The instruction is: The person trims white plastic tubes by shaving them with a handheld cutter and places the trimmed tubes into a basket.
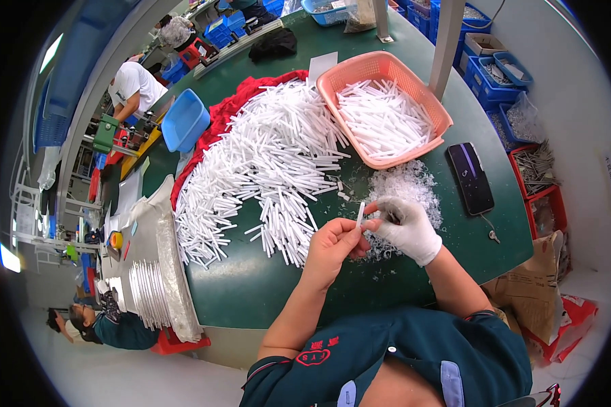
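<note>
Just above the near part of the green table (278, 292), here's a white tube (360, 214), standing nearly upright between the two hands! The left hand (332, 247), bare, has its grip pinched on it, thumb against finger, with the tube's top poking clear. Right beside it comes the right hand (414, 234) in a white glove, fingers curled in at the tube; whether that grip is pinching too, I cannot tell. Beneath and beyond the glove, a loose heap of clear scraps (414, 186) spreads over the table. And look at the pile (271, 156) ahead and to the left: white tubes by the mass, lying every which way, a red cloth (232, 106) along its far edge! Beyond the scraps sits a pink basket (442, 125), tilted to the eye, with more tubes in it. Out on the right, a dark phone (470, 178) lies flat, a key (493, 236) just off its near end. Over on the far left, past the pile, it's a blue tub (185, 121).
</note>
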Motion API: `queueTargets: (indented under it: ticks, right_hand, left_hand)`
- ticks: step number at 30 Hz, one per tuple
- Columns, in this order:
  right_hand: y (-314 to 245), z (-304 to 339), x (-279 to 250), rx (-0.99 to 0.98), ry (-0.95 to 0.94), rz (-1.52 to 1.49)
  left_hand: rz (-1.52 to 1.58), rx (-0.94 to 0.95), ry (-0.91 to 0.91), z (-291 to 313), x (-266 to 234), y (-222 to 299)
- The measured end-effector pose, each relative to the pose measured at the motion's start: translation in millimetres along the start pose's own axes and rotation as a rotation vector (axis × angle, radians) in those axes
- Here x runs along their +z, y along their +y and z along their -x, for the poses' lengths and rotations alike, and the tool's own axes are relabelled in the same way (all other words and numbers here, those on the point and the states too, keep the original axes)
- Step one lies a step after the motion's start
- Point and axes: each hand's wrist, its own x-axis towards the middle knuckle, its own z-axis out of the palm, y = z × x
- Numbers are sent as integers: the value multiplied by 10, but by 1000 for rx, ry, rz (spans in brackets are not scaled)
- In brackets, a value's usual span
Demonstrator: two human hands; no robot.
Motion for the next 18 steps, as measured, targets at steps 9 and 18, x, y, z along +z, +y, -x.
queueTargets:
  ticks: [9, 18]
  right_hand:
    - [25, 63, 152, -127, 58, -109]
    - [-49, -31, -196, 73, 312, -404]
  left_hand:
    - [132, -12, -87, -44, 89, -101]
    - [114, -62, -80, 37, -39, -8]
